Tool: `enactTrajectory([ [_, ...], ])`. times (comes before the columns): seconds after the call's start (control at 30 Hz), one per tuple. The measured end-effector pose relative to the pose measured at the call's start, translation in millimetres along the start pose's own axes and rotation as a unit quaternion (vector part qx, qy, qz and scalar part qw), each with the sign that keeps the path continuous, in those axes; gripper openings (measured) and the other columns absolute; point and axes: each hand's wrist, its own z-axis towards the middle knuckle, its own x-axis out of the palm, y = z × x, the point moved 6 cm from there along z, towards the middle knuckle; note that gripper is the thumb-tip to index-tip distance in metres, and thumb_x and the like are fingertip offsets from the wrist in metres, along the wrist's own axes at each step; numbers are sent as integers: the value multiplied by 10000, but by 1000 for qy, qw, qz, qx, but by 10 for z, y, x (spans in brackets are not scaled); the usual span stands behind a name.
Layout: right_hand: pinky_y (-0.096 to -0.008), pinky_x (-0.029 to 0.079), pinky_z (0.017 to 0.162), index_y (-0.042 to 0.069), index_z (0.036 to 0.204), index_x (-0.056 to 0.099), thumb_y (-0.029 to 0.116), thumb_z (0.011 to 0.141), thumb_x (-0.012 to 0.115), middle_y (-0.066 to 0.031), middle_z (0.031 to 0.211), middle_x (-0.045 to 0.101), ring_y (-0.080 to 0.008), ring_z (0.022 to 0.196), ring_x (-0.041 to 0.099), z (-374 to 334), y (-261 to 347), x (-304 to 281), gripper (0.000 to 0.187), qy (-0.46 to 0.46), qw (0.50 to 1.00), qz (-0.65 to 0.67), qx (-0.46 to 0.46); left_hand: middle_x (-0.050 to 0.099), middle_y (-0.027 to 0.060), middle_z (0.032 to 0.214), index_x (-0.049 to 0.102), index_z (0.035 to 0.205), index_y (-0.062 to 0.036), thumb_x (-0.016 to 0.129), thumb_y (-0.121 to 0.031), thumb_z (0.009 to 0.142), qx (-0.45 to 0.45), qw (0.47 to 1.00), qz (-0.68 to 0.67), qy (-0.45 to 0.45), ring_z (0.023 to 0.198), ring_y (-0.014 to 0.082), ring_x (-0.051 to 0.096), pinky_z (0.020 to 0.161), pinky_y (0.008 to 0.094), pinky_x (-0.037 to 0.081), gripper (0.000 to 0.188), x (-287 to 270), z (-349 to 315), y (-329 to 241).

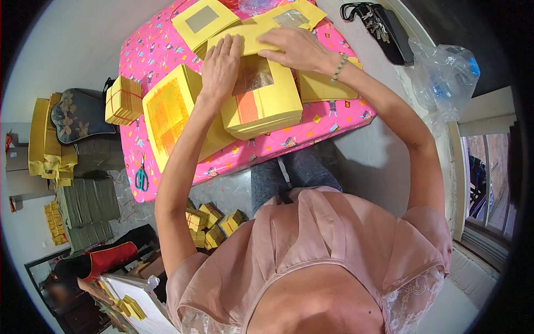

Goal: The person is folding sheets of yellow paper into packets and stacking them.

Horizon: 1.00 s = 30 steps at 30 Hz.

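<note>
A yellow sheet of paper (250, 40) lies folded over a thick stack of yellow paper pieces (267, 125), which has a greyish window-like patch and an orange band on top. My left hand (221, 67) rests flat on the sheet's left part, fingers stretched out. On its right side, my right hand (297, 49) touches the sheet with fingers and thumb spread; a beaded bracelet circles that wrist. Beside my left forearm stands another yellow stack with an orange square (168, 114). Farther off are yellow pieces with a grey square (203, 19).
A pink patterned cloth (130, 161) covers the table. Green-handled scissors (142, 177) lie near its left edge, and a tied yellow bundle (123, 100) stands farther back. Several small bundles (211, 214) sit on the floor. Keys (378, 28) and a clear plastic bag (445, 72) are at right.
</note>
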Motion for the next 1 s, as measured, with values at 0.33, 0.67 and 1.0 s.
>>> enactTrajectory([
  [0.33,-319,495,995,2,1372,504,323,982,625,-85,1313,599,-173,1192,588,-886,-42,-745,520,-39,631,625,458,524,164,1432,446,1447,-54,526,-48,872,30,991,-30,-128,1331,298,500,1121,457,373,580,-738,220,-893],
  [0.67,-354,501,1000,-33,1343,496,121,991,573,-134,1296,610,-200,1160,622,-2060,-464,-1062,392,-202,648,577,454,498,210,1368,517,1370,-55,662,-198,835,99,930,-348,-57,1293,377,472,1043,496,388,572,-433,-570,-2454],
  [1.0,-308,521,901,-39,1268,552,90,971,579,-115,1194,668,-188,1061,660,-2509,-946,267,325,-120,707,496,490,438,292,1347,430,1404,16,619,-444,898,-75,940,-324,79,1289,469,390,1089,540,322,709,726,-547,-2467],
])
